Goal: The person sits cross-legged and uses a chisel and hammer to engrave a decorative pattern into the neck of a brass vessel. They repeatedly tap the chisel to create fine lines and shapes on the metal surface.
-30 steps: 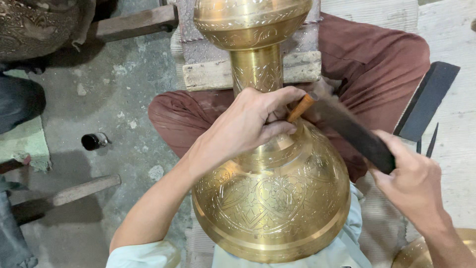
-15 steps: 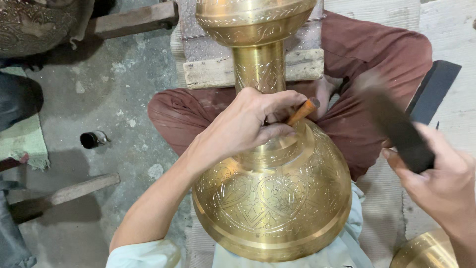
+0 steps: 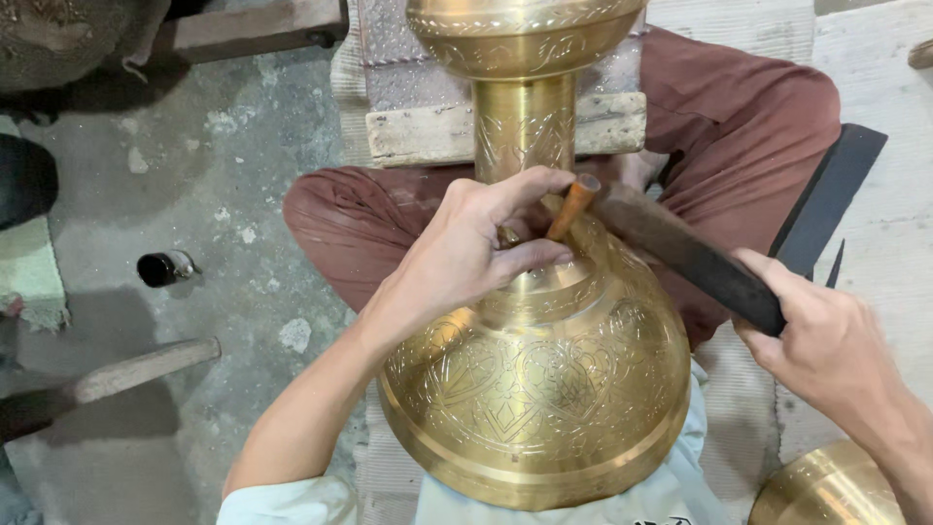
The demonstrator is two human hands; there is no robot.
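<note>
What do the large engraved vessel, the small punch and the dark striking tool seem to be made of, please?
Vessel: looks like brass, golden and polished, with reflections and fine engraved patterns.
Punch held in the left hand: possibly copper-toned metal or wood; its orange-brown matte shaft leaves this open.
Striking tool in the right hand: dark and dull, maybe iron or aged wood; motion blur hides its surface.

Bare forearms, pale blue short sleeves, rust-brown trousers.
</note>
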